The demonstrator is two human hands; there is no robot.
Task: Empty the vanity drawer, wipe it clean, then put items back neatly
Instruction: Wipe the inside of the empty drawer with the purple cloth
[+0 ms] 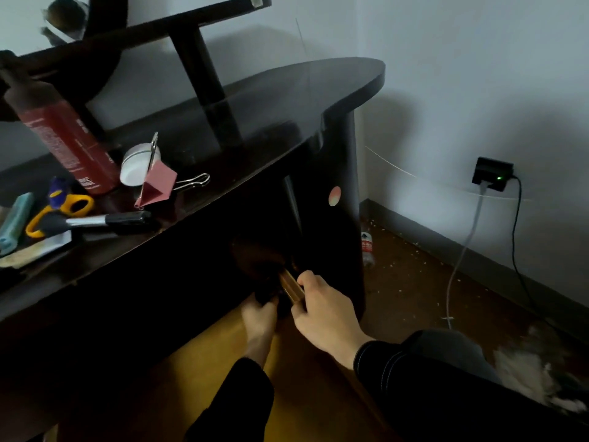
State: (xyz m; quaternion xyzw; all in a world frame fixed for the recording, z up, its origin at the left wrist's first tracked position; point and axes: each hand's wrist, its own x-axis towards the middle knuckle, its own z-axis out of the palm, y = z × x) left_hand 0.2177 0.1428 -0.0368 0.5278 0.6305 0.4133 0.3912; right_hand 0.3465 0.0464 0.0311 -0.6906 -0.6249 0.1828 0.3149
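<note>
Working at the open vanity drawer's [216, 339] far end.
My right hand [325, 317] pinches a gold-toned strip [290, 287]; my left hand [259, 317] curls just left of it, grip unclear.

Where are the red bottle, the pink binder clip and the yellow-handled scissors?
red bottle [65, 145]: head view, on its labelled body.
pink binder clip [158, 185]: head view, on its pink body.
yellow-handled scissors [68, 204]: head view, on a yellow handle loop.
</note>
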